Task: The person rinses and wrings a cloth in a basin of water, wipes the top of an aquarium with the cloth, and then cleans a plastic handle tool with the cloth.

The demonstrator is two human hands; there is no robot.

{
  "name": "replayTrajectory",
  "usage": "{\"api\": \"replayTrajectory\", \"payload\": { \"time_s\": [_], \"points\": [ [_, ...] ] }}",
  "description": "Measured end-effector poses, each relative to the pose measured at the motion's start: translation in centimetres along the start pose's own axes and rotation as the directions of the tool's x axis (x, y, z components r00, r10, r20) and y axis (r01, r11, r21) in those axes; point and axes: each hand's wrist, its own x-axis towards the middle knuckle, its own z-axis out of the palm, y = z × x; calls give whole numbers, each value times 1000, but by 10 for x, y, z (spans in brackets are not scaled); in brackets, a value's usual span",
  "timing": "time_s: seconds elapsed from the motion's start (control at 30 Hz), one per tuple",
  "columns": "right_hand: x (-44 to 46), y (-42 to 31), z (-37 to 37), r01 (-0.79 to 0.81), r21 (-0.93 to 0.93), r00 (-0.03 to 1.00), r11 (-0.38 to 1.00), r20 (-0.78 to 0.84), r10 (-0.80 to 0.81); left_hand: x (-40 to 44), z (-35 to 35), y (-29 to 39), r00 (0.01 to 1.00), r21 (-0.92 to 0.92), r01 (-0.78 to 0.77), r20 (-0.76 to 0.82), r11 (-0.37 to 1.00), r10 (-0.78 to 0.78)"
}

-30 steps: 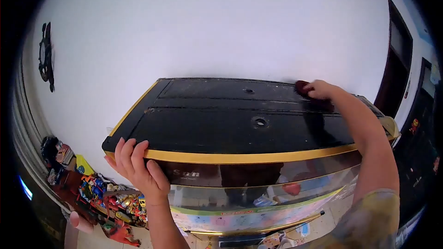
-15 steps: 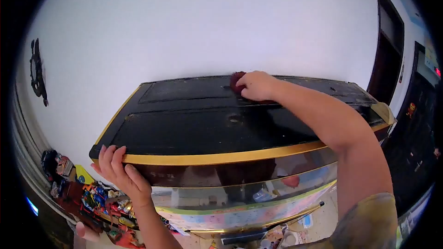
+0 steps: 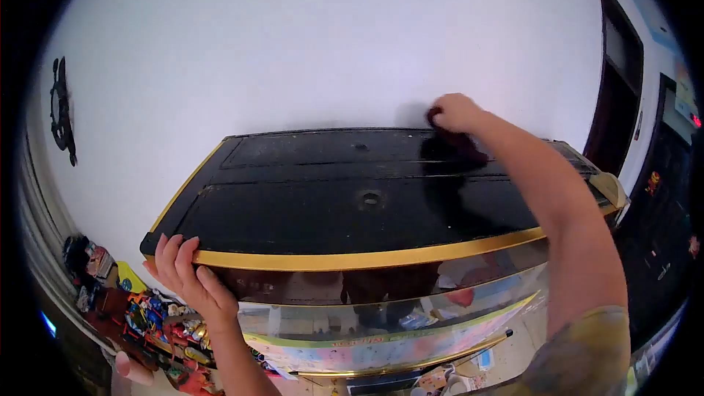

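Note:
A dark red cloth (image 3: 460, 148) hangs from my right hand (image 3: 457, 112), whose fingers are closed around its upper end. The hand is raised over the back edge of a black lid (image 3: 308, 209), close to the white wall, and the cloth's lower end droops to the lid. This lid has gold trim and tops a glass-fronted tank (image 3: 381, 326). My left hand (image 3: 189, 275) rests against the lid's front left corner, fingers extended over the gold edge. A small round fitting (image 3: 370, 199) sits in the lid's front panel.
A beige piece (image 3: 608, 189) sits on the lid's right end. Toys and odds and ends (image 3: 158, 323) crowd the lower left, beside a curtain (image 3: 45, 242). A dark ornament (image 3: 61, 111) hangs on the left wall. Dark doors (image 3: 623, 81) stand to the right.
My right hand has moved right and up off the lid, and the bunched cloth now hangs loose below it. My left hand stays at the corner.

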Motion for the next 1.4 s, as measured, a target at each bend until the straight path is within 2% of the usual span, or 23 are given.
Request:
{"api": "replayTrajectory", "payload": {
  "time_s": [0.07,0.13,0.17,0.2,0.27,0.33,0.43,0.5,0.63,0.7,0.77,0.87,0.93,1.0,1.13,1.2,1.33,1.37,1.4],
  "points": [
    [12,-31,17,201,228,978,953,3,-207,1,-1,3,1000,-14,5,3,1000,-5],
    [10,-50,37,243,193,958,950,106,-267,1,0,3,1000,0,-5,-5,1000,5],
    [7,-52,31,175,188,967,966,154,-205,1,-1,3,1000,6,-1,3,1000,1],
    [12,-37,36,241,181,953,954,141,-267,1,-2,5,1000,8,2,17,1000,-2],
    [2,-16,26,95,60,964,994,242,-106,1,-1,5,1000,5,0,24,1000,0],
    [-7,4,14,-77,-226,930,971,334,151,0,-1,2,1000,-14,12,20,1000,-12],
    [0,29,29,-78,-336,946,939,271,176,1,-1,-1,1000,-24,-7,6,1000,7],
    [1,27,30,-179,-204,984,963,-19,179,2,-1,2,1000,-36,-7,-12,999,6],
    [-8,-95,-39,151,-100,988,984,51,-146,1,1,0,1000,-46,0,-15,999,0],
    [5,-150,-50,400,-48,917,915,31,-399,1,1,0,1000,-42,8,-13,999,-8],
    [9,-212,-51,499,16,865,867,-78,-496,2,0,0,1000,-51,18,-8,999,-18],
    [-15,-301,-53,484,255,875,837,-157,-458,1,0,2,999,-27,32,-10,999,-32],
    [-18,-348,-35,514,330,857,792,-156,-491,1,1,2,999,-30,40,-14,999,-40],
    [-17,-365,-8,565,413,816,714,-151,-558,0,2,1,1000,-32,23,-10,999,-23],
    [-29,-292,-25,632,310,748,711,-2,-664,0,1,-1,1000,-12,4,3,1000,-4],
    [-45,-222,-21,684,347,704,642,-80,-706,0,-1,-1,1000,-19,-1,22,1000,1],
    [-98,-83,-25,473,469,840,746,16,-543,-1,0,-1,1000,-12,-24,10,1000,24],
    [-114,-52,-27,355,515,893,780,60,-446,0,0,0,1000,-9,-19,8,1000,19],
    [-127,-18,-23,293,473,931,831,56,-360,0,-1,1,1000,-7,-18,5,1000,18]
  ]
}}
